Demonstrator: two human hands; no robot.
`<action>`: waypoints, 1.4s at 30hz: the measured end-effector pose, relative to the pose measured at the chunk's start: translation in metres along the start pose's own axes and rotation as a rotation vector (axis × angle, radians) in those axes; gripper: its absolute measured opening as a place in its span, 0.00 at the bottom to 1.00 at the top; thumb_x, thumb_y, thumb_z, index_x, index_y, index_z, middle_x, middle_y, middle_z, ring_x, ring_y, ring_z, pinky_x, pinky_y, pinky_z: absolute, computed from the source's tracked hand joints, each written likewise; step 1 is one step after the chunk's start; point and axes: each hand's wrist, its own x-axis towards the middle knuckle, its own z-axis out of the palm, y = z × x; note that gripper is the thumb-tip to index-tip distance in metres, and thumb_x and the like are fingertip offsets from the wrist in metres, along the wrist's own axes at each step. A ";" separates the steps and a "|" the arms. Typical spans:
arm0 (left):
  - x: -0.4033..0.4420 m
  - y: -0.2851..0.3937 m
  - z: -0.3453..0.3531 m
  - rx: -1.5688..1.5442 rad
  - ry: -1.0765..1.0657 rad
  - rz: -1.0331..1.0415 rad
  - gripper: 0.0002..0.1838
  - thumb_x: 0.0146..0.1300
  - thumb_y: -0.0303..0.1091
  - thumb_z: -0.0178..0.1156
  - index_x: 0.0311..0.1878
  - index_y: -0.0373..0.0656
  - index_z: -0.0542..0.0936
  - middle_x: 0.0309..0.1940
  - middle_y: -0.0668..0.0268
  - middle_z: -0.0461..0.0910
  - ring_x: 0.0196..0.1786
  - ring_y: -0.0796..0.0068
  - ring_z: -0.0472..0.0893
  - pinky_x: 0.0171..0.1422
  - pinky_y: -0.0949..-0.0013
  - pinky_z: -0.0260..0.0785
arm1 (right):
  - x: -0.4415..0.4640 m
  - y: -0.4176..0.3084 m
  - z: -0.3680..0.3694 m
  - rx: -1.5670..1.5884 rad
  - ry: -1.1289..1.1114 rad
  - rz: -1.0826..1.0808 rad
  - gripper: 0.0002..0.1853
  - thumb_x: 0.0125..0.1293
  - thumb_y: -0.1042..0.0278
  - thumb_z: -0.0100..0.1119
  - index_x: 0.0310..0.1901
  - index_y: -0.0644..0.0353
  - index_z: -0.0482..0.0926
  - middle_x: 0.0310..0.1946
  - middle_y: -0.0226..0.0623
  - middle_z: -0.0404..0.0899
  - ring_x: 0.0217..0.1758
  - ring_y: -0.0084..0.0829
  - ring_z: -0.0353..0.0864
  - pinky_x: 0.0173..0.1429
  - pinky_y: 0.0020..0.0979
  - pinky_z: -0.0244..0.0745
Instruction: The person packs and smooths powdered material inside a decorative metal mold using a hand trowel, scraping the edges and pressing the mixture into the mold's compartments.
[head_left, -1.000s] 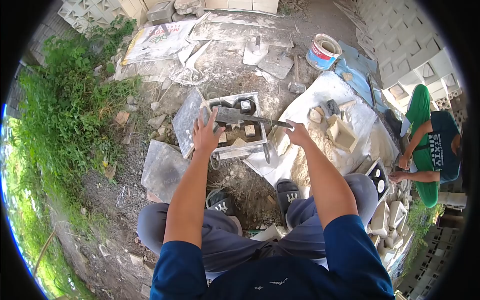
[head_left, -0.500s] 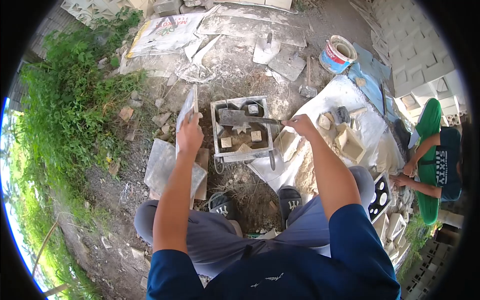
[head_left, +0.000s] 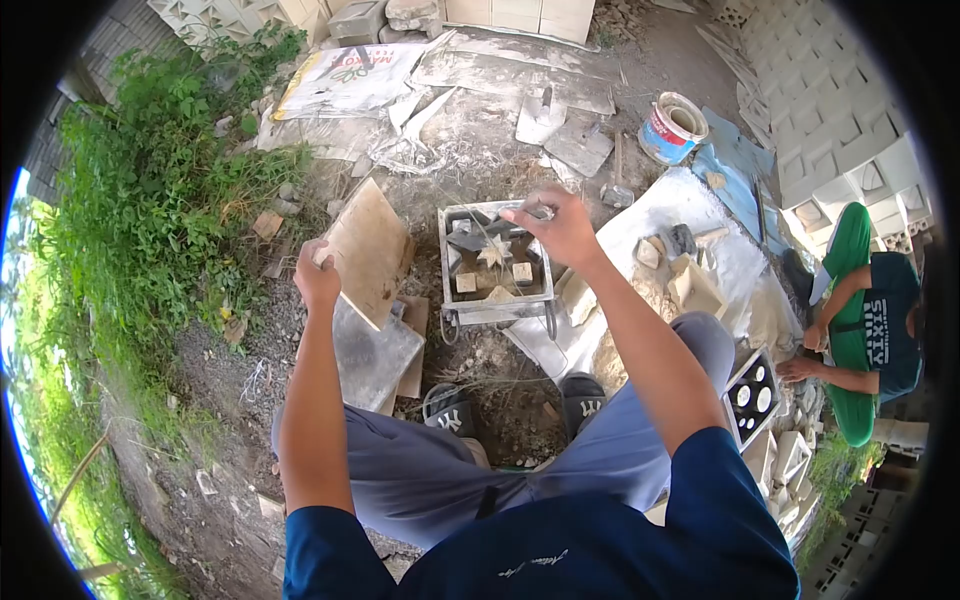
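My left hand [head_left: 318, 275] grips the left edge of a thin, dusty flat board [head_left: 370, 250], which is tilted up left of the mold. In front of me on the ground stands a rectangular metal block mold [head_left: 497, 312] with wire loop handles, a star-shaped core [head_left: 494, 252] and small square cores inside. My right hand [head_left: 558, 228] is closed over the mold's far right corner, around the handle of a flat-bladed trowel. The blade [head_left: 468, 240] appears to lie across the mold's far left part, partly blurred.
Grey slabs [head_left: 365, 350] lie below the board. At right, a white sheet [head_left: 640, 210] carries sand and broken block pieces. A paint bucket [head_left: 673, 128], another trowel [head_left: 541, 115] and a hammer [head_left: 617, 195] lie farther off. Another person [head_left: 870, 325] sits at far right beside a second mold [head_left: 752, 398].
The board has swung from nearly edge-on to showing its broad face, as my left hand moved left and down. My right hand has moved left and slightly up, and the trowel has turned.
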 end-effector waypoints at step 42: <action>-0.133 -0.064 0.241 -0.678 -0.689 -0.871 0.36 0.75 0.61 0.51 0.67 0.36 0.77 0.59 0.58 0.81 0.59 0.64 0.78 0.65 0.62 0.67 | 0.008 0.197 -0.044 1.297 1.267 1.028 0.22 0.81 0.42 0.35 0.42 0.54 0.62 0.23 0.26 0.50 0.20 0.25 0.46 0.30 0.34 0.58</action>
